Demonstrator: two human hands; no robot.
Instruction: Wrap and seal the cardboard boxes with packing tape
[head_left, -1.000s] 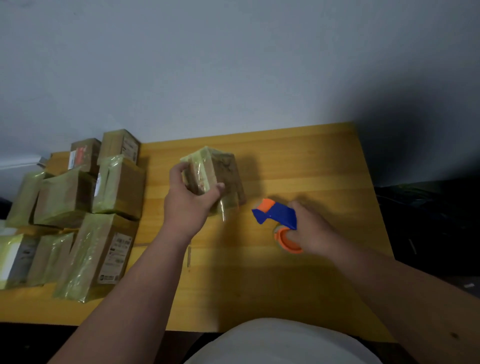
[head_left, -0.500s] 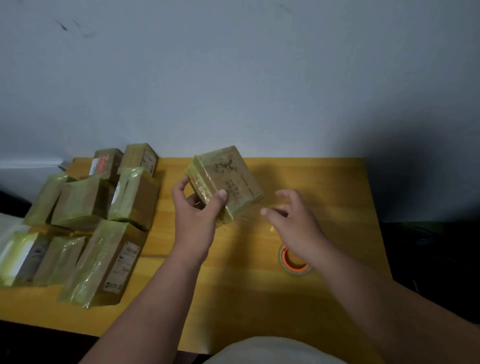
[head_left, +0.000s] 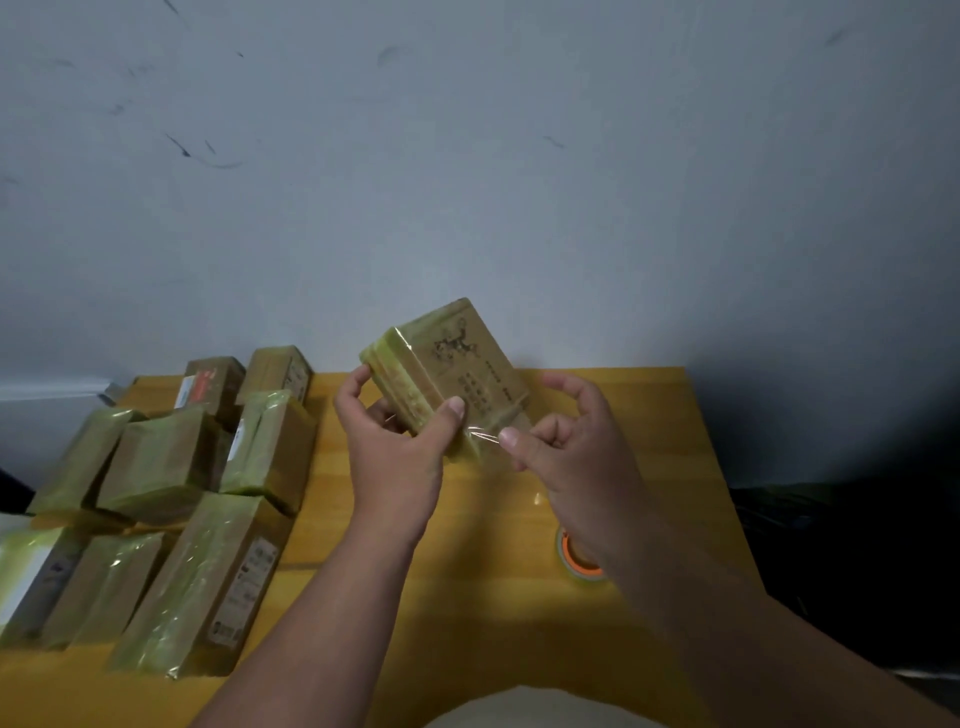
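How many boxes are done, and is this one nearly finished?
Done: a pile of boxes on the left of the table already shines with tape; the exact count is hard to tell. In hand: the left hand holds one box up, taped along one side, while the right hand pinches a loose strip of tape. Left: pressing that strip down. The tape roll lies on the table.

A pale grey-blue wall (head_left: 467, 182) fills the far side of the scene, marked with dark scuffs and scratches at the upper left and a few across the top. Against it stands a yellow wooden table (head_left: 649, 415), its right edge running toward the near side. Right of the table the room falls into deep shadow (head_left: 857, 519).
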